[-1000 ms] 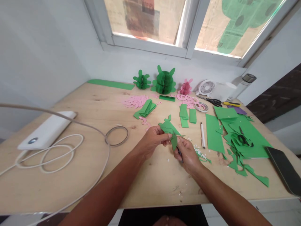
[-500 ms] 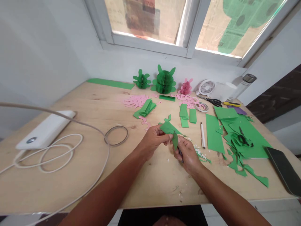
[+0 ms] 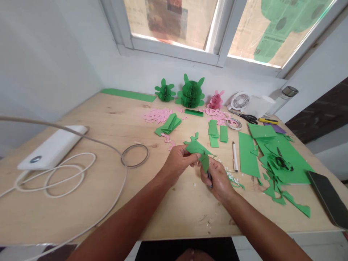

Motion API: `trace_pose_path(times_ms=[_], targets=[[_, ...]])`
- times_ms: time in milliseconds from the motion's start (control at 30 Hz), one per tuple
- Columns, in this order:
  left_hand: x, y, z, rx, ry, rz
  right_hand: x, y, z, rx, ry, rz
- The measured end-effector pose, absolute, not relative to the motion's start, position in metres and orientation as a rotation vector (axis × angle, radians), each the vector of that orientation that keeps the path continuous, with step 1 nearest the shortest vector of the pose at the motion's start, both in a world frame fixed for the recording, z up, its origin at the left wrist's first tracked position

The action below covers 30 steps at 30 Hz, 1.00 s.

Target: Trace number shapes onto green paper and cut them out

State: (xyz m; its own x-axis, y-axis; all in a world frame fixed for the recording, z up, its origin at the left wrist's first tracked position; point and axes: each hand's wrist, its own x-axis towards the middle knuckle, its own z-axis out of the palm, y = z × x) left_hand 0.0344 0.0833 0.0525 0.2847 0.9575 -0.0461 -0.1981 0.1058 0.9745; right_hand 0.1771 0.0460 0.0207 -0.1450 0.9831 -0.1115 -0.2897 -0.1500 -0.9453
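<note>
My left hand (image 3: 178, 161) pinches a green paper cut-out (image 3: 198, 148) above the middle of the wooden table (image 3: 114, 119). My right hand (image 3: 217, 177) is closed beside it, touching the cut-out's lower tab and gripping a thin dark tool (image 3: 210, 178) that pokes out below the fingers. Both hands meet just above the tabletop. White paper scraps (image 3: 231, 177) lie right of my right hand.
Green sheets and offcuts (image 3: 274, 159) cover the right side, with a white pen (image 3: 234, 156), tape roll (image 3: 233, 123), scissors (image 3: 247, 117), small fan (image 3: 239, 100) and a phone (image 3: 328, 197). Finished paper figures (image 3: 190, 92) stand at the back. A power bank (image 3: 53, 146), white cable (image 3: 54, 177) and ring (image 3: 135, 155) lie left.
The hands stay in place; the cut-out's lower tab has turned slightly between the fingers. The view shifted a little.
</note>
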Motion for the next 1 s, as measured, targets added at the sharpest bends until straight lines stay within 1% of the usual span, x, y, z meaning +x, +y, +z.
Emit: trace_pose_path(times_ms=[600, 1000], targets=[[0.041, 0.078, 0.051, 1.121, 0.925, 1.171, 0.177, 0.047, 0.012, -0.925, -0.963, 1.551], [0.043, 0.076, 0.050, 1.130, 0.974, 1.191, 0.177, 0.048, 0.010, -0.891, -0.972, 1.582]])
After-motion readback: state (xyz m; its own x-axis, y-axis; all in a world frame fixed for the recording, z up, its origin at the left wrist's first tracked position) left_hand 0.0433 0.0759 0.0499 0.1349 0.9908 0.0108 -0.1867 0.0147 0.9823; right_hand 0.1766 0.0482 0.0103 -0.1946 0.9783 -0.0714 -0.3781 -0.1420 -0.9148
